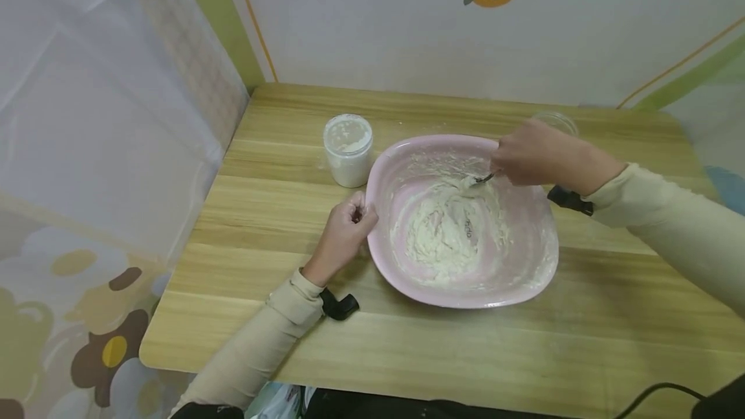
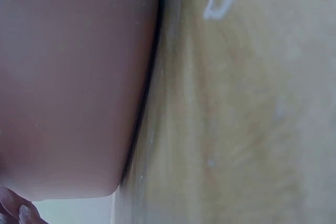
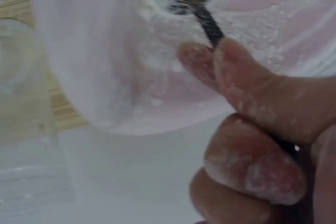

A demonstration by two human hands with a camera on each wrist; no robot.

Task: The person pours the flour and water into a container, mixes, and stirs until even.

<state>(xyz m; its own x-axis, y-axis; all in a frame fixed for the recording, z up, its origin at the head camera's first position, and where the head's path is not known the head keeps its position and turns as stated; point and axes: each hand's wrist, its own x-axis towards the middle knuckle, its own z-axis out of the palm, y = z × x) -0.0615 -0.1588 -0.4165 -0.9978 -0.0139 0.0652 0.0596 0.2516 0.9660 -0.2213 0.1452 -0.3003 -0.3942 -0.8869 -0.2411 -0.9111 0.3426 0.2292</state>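
Observation:
A pink plastic basin (image 1: 378, 257) holds a wet, lumpy white flour dough (image 1: 442, 235), with smears up its inner walls. My left hand (image 1: 343, 228) pinches the basin's left rim; the left wrist view shows the basin's outer side (image 2: 68, 87) and a few fingertips (image 2: 21, 211) at the corner. Over the right part of the basin, my right hand (image 1: 541, 154) grips a metal spoon (image 1: 483, 179). In the right wrist view, floury fingers (image 3: 252, 87) wrap the spoon's handle (image 3: 209, 23); its head is coated and blurred with dough.
A clear jar of white flour (image 1: 348, 154) stands left of the basin. Behind my right hand is a clear glass container (image 1: 555, 123), partly hidden. The wooden table (image 1: 250, 231) meets a patterned cloth (image 1: 378, 24) at the back. A black cable (image 1: 658, 390) lies at the front right.

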